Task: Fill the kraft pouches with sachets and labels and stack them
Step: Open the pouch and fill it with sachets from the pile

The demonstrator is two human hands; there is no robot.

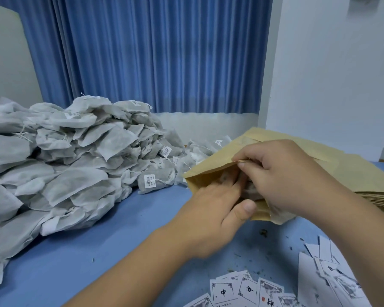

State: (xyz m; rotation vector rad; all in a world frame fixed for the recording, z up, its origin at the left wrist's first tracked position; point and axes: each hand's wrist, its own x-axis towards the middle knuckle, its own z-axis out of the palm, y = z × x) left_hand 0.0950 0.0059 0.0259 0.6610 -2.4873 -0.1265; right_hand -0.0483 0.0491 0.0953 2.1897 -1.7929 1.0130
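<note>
Labels point(223, 292) scattered | left hand point(208, 209) inside one pouch point(208, 171), grip unclear | right hand point(297, 178) pinches its rim

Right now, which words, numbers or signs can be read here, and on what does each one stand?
"中" on a white label card.
"中" again on the tilted card beside it.
Barcode sticker on a sachet: print too small to read.
Other sachet stickers: too small as well.
Kraft pouch: no print visible.

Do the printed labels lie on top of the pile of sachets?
No, the printed labels lie on the blue table near the person, apart from the pile of sachets at the left.
</note>
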